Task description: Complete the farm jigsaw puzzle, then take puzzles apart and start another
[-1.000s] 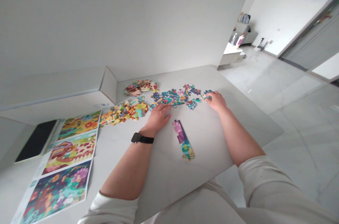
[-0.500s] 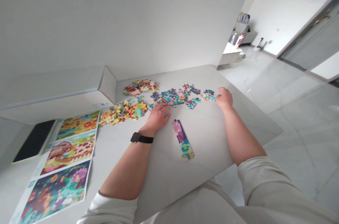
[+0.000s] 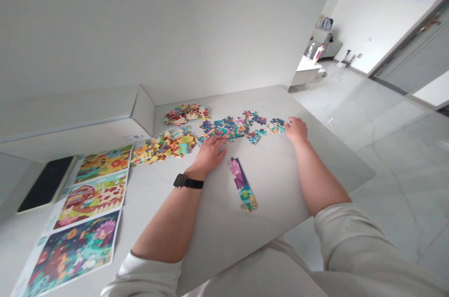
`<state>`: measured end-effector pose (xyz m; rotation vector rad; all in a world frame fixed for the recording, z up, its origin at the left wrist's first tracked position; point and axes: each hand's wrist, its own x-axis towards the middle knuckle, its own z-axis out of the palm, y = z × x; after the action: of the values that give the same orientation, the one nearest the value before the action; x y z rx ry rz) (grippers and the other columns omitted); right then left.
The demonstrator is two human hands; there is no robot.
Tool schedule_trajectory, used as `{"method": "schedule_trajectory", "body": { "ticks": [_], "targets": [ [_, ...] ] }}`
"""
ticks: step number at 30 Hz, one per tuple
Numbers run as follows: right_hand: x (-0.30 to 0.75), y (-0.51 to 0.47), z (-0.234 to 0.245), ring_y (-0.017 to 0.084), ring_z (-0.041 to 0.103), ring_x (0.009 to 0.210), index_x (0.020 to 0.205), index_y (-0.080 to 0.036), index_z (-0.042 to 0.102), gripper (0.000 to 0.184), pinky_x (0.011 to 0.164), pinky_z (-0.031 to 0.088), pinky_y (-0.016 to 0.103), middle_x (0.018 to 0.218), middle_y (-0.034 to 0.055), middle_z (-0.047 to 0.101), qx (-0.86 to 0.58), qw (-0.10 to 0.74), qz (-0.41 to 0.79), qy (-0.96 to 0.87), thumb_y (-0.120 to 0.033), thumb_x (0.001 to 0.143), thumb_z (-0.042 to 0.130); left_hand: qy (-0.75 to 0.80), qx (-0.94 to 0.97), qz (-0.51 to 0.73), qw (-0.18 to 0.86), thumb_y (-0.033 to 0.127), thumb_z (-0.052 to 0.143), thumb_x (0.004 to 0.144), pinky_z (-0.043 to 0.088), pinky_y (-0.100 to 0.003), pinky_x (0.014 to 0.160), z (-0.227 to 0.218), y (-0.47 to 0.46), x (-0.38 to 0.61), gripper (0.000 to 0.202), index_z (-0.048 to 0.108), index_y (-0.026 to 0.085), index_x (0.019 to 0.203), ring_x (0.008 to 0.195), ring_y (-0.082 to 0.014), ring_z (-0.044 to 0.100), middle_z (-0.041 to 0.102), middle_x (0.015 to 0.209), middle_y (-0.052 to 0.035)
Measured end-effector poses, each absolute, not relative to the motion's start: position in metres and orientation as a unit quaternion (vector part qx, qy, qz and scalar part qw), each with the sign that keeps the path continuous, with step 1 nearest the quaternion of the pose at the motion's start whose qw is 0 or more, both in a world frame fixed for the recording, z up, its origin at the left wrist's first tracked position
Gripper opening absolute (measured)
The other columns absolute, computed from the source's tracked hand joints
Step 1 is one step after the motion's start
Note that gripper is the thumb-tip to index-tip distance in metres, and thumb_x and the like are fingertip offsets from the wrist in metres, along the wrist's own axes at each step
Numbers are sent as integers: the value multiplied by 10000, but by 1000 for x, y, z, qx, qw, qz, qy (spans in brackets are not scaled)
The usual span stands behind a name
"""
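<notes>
An assembled jigsaw strip [image 3: 242,185] lies on the worktop [image 3: 277,184]; loose jigsaw pieces [image 3: 224,131] remain spread and heaped beyond it. The left hand [image 3: 207,156] rests open beside them; the right hand [image 3: 296,131] curls at their right end, any hold unclear.

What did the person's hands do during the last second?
The right hand let go of the jigsaw pieces and moved rightward, leaving its fingers just beside them. The left hand stayed in place near the pieces, and the assembled puzzle strip and printed picture sheets stayed where they were.
</notes>
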<state>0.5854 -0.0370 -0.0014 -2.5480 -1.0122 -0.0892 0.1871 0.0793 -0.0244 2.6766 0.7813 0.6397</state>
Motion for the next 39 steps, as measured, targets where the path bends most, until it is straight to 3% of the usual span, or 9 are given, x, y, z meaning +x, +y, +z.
{"method": "schedule_trajectory", "body": {
  "ticks": [6, 11, 14, 17, 23, 28, 32, 35, 39],
  "targets": [
    [580, -25, -6, 393, 640, 1225, 1176, -237, 838, 315, 1044, 521, 547, 1290, 201, 702, -914, 186, -19, -361, -402, 970, 666, 272, 925, 228, 139, 264, 601, 996, 491, -531, 1219, -24, 79, 186, 412, 710, 237, 1391, 1342, -303, 628, 678, 1437, -119],
    [578, -24, -2, 353, 674, 1206, 1113, -241, 784, 275, 1029, 538, 499, 1277, 145, 735, -906, 224, -8, -359, -359, 867, 747, 268, 924, 236, 140, 256, 597, 994, 495, -523, 1215, -20, 78, 186, 430, 709, 220, 1407, 1330, -306, 640, 689, 1415, -131],
    [580, -25, 0, 287, 712, 1075, 977, -252, 702, 183, 983, 554, 427, 1081, 75, 783, -880, 303, 16, -365, -370, 840, 732, 268, 921, 243, 144, 242, 603, 985, 498, -521, 1214, -20, 76, 187, 484, 683, 223, 1463, 1334, -311, 643, 691, 1416, -134],
    [575, -25, 6, 235, 699, 876, 888, -257, 603, 238, 878, 563, 371, 880, 29, 740, -821, 420, 78, -378, -446, 813, 727, 276, 914, 256, 151, 237, 606, 987, 500, -512, 1210, -20, 76, 188, 512, 666, 235, 1495, 1329, -306, 646, 690, 1420, -126],
    [520, -25, 40, 194, 648, 757, 948, -280, 524, 437, 728, 534, 326, 793, -26, 614, -638, 590, 202, -452, -581, 759, 778, 269, 876, 331, 224, 365, 594, 1060, 507, -456, 1193, -11, 73, 190, 306, 773, 251, 1279, 1287, -259, 669, 736, 1330, -99],
    [454, -8, 56, 193, 640, 779, 980, -281, 566, 442, 706, 532, 314, 824, -21, 622, -568, 584, 294, -500, -537, 748, 842, 307, 779, 406, 366, 561, 624, 1043, 589, -316, 846, 0, 63, 196, 379, 761, 213, 1102, 911, -192, 701, 770, 1057, -79],
    [411, 4, 31, 172, 618, 736, 959, -281, 590, 418, 669, 511, 295, 810, -39, 625, -535, 587, 377, -476, -523, 723, 836, 321, 687, 406, 510, 651, 625, 1009, 451, -217, 522, 4, 54, 202, 453, 680, 204, 1050, 629, -116, 574, 673, 838, -19],
    [393, 4, 7, 159, 567, 679, 917, -280, 584, 419, 645, 478, 288, 726, -65, 561, -545, 597, 397, -435, -551, 698, 817, 329, 663, 390, 548, 619, 681, 978, 393, -191, 464, 4, 51, 204, 428, 652, 205, 1084, 579, -98, 530, 599, 764, 16],
    [388, -2, -6, 165, 562, 704, 926, -273, 610, 419, 683, 481, 301, 742, -57, 584, -535, 593, 404, -446, -545, 682, 816, 347, 669, 373, 541, 530, 737, 950, 393, -176, 469, 0, 53, 201, 377, 654, 210, 1131, 568, -80, 520, 627, 812, 16]
  ]
}}
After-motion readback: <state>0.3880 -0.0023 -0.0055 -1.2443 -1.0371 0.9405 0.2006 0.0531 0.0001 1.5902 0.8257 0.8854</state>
